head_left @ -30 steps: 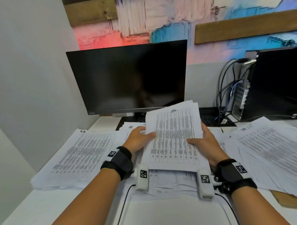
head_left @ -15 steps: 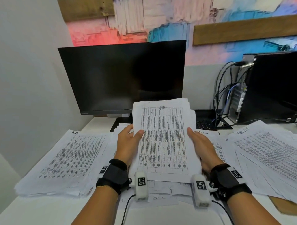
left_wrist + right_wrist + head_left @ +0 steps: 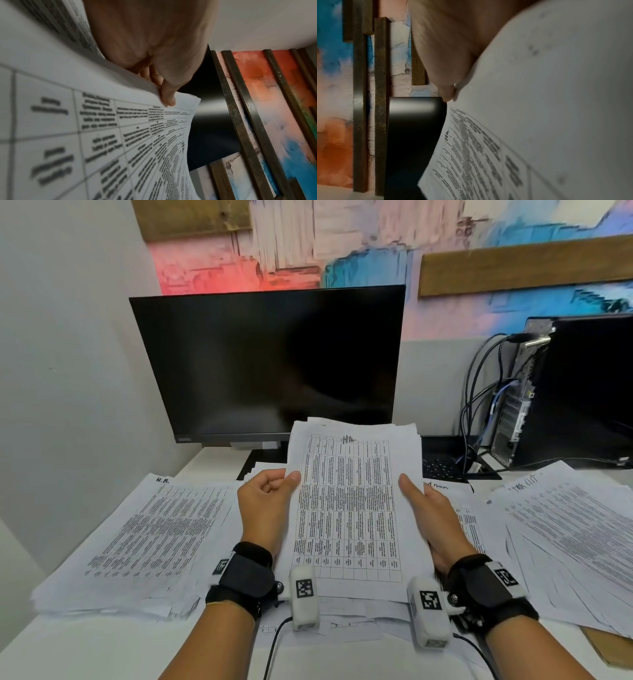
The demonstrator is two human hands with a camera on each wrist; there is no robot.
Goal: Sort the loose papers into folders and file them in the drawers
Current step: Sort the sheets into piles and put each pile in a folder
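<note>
Your left hand (image 3: 265, 508) and right hand (image 3: 430, 515) grip the side edges of a sheaf of papers (image 3: 352, 508), raised above paper piles (image 3: 144, 542) crowding the desk (image 3: 85, 648), before the monitor (image 3: 274, 364).

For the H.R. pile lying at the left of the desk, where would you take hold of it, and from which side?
Judging by its pose, the two long edges, one hand from each side. The H.R. pile lies flat on the desk, thick and unevenly stacked, so a one-corner pinch would likely spill sheets. Both hands are busy: left hand and right hand grip the held stack.
</note>
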